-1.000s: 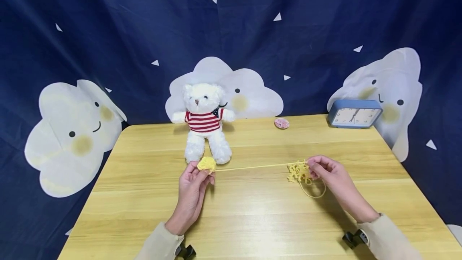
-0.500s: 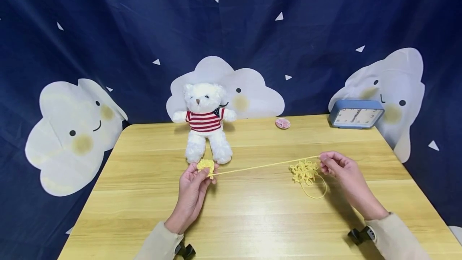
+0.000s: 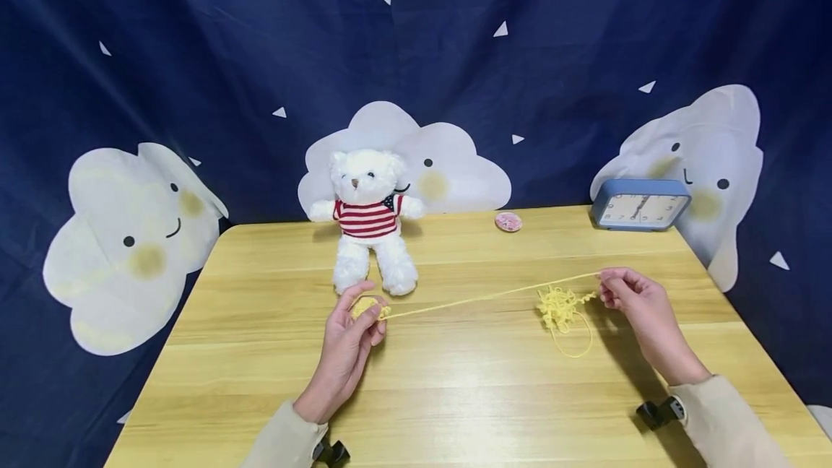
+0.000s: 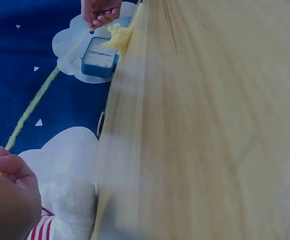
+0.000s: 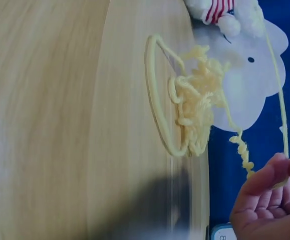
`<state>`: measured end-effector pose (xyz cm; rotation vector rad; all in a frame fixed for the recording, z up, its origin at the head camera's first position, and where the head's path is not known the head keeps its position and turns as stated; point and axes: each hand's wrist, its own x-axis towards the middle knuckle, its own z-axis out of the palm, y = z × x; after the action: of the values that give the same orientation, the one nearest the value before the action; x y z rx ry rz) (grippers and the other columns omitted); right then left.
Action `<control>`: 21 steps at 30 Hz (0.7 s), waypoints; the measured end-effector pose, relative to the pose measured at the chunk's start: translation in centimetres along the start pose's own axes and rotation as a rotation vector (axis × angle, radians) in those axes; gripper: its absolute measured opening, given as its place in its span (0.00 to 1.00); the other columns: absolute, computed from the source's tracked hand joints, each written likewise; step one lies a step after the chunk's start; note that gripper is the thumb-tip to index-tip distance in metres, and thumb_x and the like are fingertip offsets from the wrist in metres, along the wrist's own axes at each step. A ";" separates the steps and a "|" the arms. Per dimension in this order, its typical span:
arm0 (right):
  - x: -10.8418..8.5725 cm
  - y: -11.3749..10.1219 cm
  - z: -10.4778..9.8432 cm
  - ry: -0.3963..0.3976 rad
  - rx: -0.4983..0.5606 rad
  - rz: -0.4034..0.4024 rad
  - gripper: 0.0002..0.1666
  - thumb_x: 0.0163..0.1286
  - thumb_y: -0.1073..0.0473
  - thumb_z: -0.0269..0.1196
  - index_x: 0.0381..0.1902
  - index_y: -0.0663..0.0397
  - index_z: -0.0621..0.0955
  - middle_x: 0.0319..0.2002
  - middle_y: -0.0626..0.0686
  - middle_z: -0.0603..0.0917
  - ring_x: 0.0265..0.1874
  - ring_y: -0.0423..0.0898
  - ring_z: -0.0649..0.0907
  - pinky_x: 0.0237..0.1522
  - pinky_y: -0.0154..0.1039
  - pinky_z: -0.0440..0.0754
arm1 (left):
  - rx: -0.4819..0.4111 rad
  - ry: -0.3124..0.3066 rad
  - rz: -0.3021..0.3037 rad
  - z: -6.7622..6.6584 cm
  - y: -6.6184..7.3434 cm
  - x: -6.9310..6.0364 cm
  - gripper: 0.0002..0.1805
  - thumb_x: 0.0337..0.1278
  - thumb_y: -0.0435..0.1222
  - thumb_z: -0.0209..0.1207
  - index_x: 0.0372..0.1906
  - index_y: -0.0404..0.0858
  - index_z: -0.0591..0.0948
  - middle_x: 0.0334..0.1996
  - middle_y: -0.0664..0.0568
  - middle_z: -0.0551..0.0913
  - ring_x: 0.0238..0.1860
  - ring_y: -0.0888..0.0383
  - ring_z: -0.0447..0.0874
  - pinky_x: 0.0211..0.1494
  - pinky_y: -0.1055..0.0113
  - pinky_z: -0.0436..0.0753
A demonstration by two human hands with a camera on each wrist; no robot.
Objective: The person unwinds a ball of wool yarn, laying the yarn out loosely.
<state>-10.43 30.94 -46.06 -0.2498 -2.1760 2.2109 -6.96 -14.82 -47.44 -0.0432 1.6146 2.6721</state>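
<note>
My left hand [image 3: 351,334] holds a small yellow crocheted piece [image 3: 367,307] between thumb and fingers, in front of the teddy bear's feet. From it a strand of yellow yarn [image 3: 484,298] runs taut, rising rightward to my right hand [image 3: 643,305]. In the right wrist view the thumb and index finger of that hand [image 5: 267,200] pinch the strand. A tangled heap of crinkly yellow yarn [image 3: 559,308] lies on the table just left of the right hand, a loose loop at its near side. A kinked length [image 5: 242,152] links heap and hand.
A white teddy bear [image 3: 367,222] in a striped shirt sits at the back left of the wooden table [image 3: 455,396]. Behind the yarn stand a small round pink object [image 3: 508,222] and a blue clock [image 3: 642,205]. A dark blue curtain [image 3: 448,56] hangs behind the table.
My right hand has moved to the right and slightly away, drawing the strand longer. The yellow piece in my left hand looks smaller, and the left index finger has lifted. The heap has shifted slightly right.
</note>
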 end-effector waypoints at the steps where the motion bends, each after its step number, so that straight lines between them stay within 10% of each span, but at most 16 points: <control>1: 0.1 0.0 -0.1 0.003 -0.033 0.006 0.08 0.83 0.65 0.62 0.44 0.57 0.88 0.34 0.47 0.87 0.32 0.39 0.83 0.35 0.29 0.85 | 0.006 -0.009 -0.008 0.1 0.0 0.0 0.25 0.77 0.26 0.61 0.72 0.27 0.70 0.41 0.49 0.83 0.30 0.61 0.81 0.28 0.76 0.76; 8: 0.6 0.7 0.0 -0.126 -0.349 0.047 0.12 0.85 0.63 0.60 0.50 0.70 0.84 0.36 0.46 0.87 0.35 0.38 0.83 0.38 0.31 0.87 | 0.042 -0.083 -0.073 0.4 -0.1 0.0 0.29 0.75 0.23 0.59 0.75 0.24 0.65 0.42 0.49 0.79 0.35 0.60 0.78 0.32 0.75 0.77; 21: -0.6 0.8 1.6 -0.251 -0.447 0.032 0.23 0.85 0.66 0.57 0.68 0.80 0.75 0.58 0.71 0.83 0.42 0.41 0.86 0.46 0.32 0.88 | 0.032 -0.134 -0.131 0.9 0.0 -0.1 0.27 0.76 0.21 0.51 0.75 0.23 0.65 0.41 0.44 0.80 0.36 0.58 0.80 0.35 0.74 0.79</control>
<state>-9.96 29.30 -46.75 -0.0129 -2.8032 1.8243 -6.89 -14.02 -46.97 0.0289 1.5575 2.4943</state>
